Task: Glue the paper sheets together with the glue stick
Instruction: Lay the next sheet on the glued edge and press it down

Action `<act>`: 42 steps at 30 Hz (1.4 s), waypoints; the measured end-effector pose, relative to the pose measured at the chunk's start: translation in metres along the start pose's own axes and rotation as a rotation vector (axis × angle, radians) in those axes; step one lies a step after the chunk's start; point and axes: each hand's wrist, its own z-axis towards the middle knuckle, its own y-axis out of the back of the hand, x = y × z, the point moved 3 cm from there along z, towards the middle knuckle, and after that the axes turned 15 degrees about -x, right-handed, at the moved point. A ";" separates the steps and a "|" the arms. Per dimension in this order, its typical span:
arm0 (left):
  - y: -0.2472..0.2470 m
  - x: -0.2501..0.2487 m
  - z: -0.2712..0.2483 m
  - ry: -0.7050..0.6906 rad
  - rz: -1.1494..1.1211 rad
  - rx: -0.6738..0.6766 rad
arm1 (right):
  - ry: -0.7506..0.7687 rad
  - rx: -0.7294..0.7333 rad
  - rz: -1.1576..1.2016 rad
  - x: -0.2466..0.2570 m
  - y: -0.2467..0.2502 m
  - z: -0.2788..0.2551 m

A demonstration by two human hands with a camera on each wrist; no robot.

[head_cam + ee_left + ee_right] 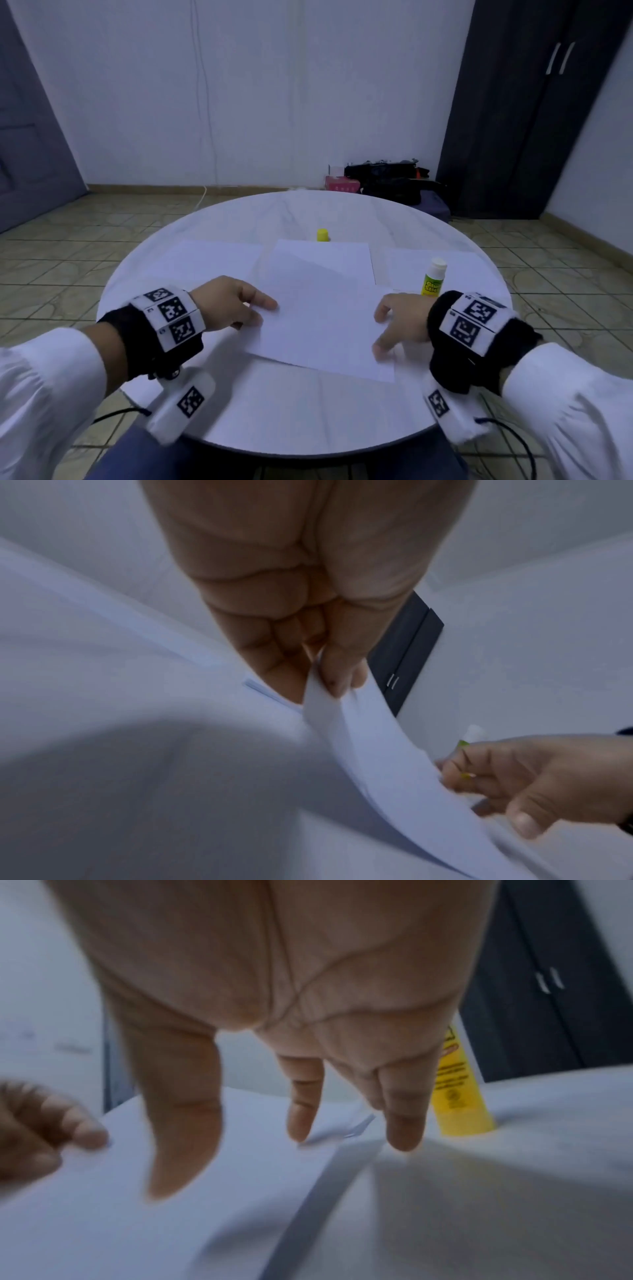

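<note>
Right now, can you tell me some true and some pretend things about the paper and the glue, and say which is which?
1. The left hand pinches the edge of a paper sheet. True.
2. The glue stick lies on its side. False: it stands upright.
3. The yellow cap is on the glue stick. False: it sits apart on the table.
4. The right hand holds the glue stick. False: its fingers are spread by the sheet.
5. More sheets lie flat on the table. True.

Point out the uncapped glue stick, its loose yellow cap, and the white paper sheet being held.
glue stick (433,279), head view, yellow label.
yellow cap (322,235), head view, side wall.
white paper sheet (322,329), head view, centre.
</note>
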 end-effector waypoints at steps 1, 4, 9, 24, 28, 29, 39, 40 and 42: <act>0.006 0.000 0.003 0.006 -0.039 -0.030 | -0.039 -0.016 0.082 0.001 0.003 0.004; 0.020 -0.002 0.016 0.018 -0.119 -0.101 | -0.154 -0.023 0.404 0.006 0.007 0.021; 0.029 -0.013 0.058 0.020 -0.085 -0.187 | -0.273 -0.147 0.543 0.019 0.021 0.063; -0.022 -0.024 0.135 -0.042 0.728 0.040 | -0.120 0.020 -0.064 0.041 0.022 0.121; -0.021 -0.026 0.137 -0.051 0.741 0.025 | -0.138 -0.068 -0.033 0.036 0.016 0.129; -0.022 -0.027 0.136 -0.055 0.751 0.030 | -0.148 -0.110 -0.022 0.033 0.015 0.128; -0.051 -0.075 0.110 -0.238 0.916 -0.026 | -0.048 0.089 -0.178 0.031 -0.008 0.074; -0.061 -0.086 0.107 -0.265 0.921 -0.009 | -0.035 0.086 -0.179 0.023 -0.011 0.065; -0.081 -0.107 0.104 -0.327 0.923 0.031 | -0.017 0.106 -0.207 0.003 -0.016 0.051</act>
